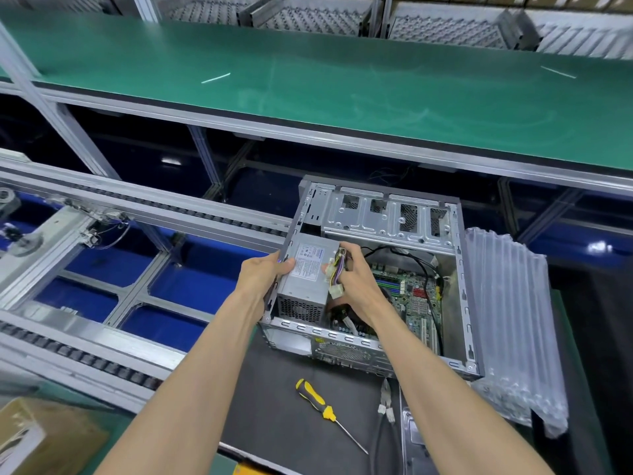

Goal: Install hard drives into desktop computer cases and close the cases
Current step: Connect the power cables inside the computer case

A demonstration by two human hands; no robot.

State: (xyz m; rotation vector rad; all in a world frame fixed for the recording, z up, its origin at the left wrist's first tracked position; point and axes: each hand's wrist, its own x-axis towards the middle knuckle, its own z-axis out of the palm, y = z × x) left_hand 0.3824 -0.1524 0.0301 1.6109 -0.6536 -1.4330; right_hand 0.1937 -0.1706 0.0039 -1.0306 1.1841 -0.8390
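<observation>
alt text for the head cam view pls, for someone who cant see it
An open desktop case lies on a dark mat; the left hand grips its power supply while the right hand holds a cable bundle. A yellow screwdriver lies nearby.

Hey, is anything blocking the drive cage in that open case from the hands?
Nothing visible covers the drive cage at the far end of the case. The right hand holds the power cable bundle beside the power supply, short of the cage.

Factory assembly line: roller conveyor (102, 358), green-matted bench shelf (308, 80) (aluminium-framed), foam-lined trays (308, 18).
</observation>
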